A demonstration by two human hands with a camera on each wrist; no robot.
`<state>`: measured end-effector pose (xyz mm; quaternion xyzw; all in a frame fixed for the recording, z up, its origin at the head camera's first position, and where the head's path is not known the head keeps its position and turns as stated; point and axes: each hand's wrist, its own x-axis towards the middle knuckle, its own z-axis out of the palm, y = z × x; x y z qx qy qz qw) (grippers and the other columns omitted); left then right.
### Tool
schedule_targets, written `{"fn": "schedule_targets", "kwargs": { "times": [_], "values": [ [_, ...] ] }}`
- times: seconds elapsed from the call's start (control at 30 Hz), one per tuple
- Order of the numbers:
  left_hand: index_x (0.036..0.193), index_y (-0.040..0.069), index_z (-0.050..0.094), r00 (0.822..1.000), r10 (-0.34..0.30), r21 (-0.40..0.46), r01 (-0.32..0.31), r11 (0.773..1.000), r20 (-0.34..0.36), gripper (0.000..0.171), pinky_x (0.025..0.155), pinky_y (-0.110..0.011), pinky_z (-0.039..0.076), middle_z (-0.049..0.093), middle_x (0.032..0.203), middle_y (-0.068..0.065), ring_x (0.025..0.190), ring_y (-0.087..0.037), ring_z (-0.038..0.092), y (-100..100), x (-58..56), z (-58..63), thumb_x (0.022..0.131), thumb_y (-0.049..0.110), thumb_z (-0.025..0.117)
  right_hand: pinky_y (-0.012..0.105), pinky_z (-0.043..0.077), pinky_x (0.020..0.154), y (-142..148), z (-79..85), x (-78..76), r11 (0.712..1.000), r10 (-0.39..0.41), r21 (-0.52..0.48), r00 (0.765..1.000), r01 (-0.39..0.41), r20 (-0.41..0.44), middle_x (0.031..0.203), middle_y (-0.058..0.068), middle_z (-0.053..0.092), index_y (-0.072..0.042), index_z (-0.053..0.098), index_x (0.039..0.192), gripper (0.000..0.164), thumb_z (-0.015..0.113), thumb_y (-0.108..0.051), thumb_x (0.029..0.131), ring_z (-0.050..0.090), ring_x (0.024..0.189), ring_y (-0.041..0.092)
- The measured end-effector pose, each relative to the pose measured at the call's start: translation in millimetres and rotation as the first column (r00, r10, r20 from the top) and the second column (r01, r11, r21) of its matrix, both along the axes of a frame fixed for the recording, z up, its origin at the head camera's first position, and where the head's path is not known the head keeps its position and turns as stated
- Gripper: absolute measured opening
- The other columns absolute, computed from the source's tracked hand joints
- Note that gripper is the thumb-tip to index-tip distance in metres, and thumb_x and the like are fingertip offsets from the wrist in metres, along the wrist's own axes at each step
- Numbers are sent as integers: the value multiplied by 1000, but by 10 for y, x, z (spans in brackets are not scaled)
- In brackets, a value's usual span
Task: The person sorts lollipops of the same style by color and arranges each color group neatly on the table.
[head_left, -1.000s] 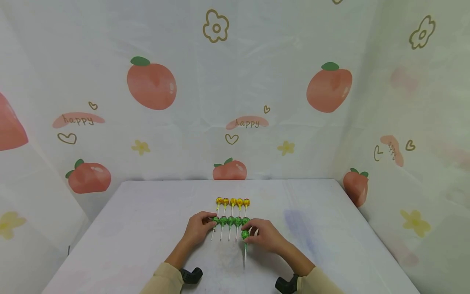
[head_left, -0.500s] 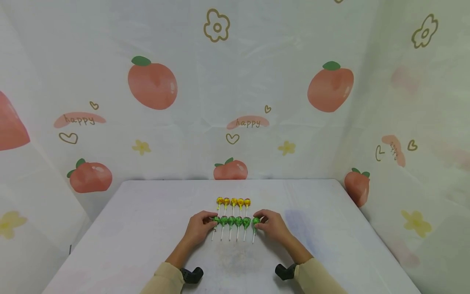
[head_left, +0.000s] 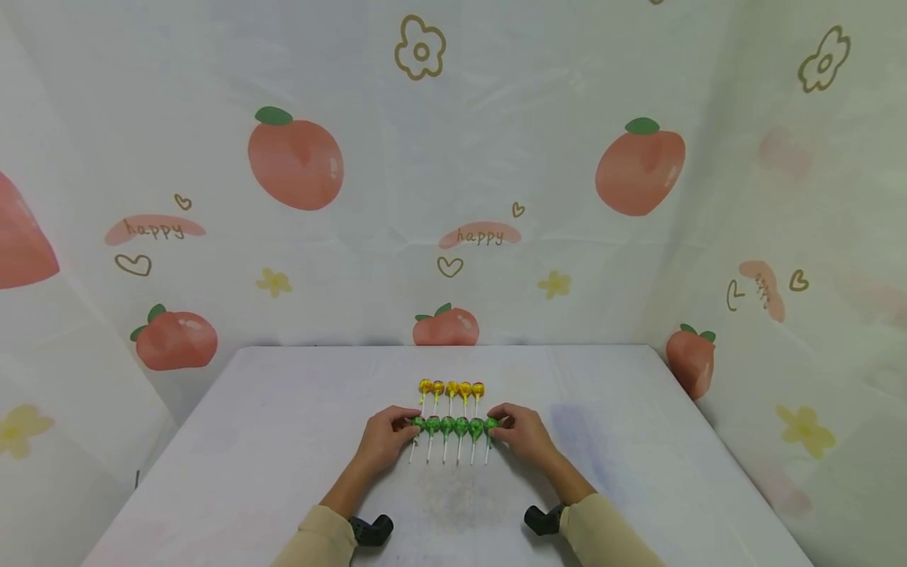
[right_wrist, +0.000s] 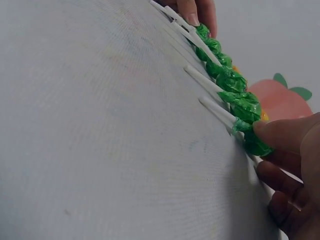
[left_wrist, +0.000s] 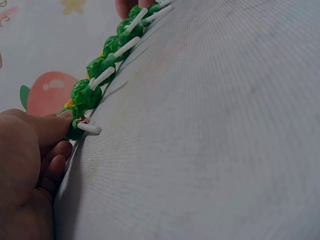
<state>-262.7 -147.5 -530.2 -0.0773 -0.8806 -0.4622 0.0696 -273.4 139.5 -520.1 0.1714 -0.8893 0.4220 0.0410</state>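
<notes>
Several green-wrapped lollipops [head_left: 447, 426] lie side by side in a row on the white table, sticks toward the person. At the row's left end, my left hand [head_left: 384, 442] pinches the outermost green lollipop [left_wrist: 74, 131] by its head between thumb and fingers. My right hand [head_left: 526, 438] grips the lollipop at the right end [right_wrist: 257, 145] in the same way, close against its neighbour. The wrist views show the green heads packed tightly together. Behind this row lies a second row of yellow-wrapped lollipops [head_left: 452, 389], also with sticks pointing toward the person.
The white table [head_left: 283, 457] carries both rows near its middle. A white backdrop [head_left: 368, 189] printed with peaches and flowers stands behind and at the sides. Black devices [head_left: 372, 531] are strapped at both wrists, by the beige sleeves [head_left: 319, 539].
My right hand has brought a green lollipop from in front of the row to its right end, then slid it left against the others. My left hand stays at the left end.
</notes>
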Motion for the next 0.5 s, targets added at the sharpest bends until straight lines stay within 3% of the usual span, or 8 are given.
{"fn": "schedule_targets", "kwargs": {
  "times": [0.5],
  "values": [
    [111,11,73,1000,5,16,-5,1000,10,25,69,-31,45,62,88,3,79,-14,53,7,8,11,86,8,73,32,48,66,7,16,18,1000,2,-17,1000,-2,24,100,2,67,-9,69,107,25,76,-11,83,61,80,16]
  ]
}}
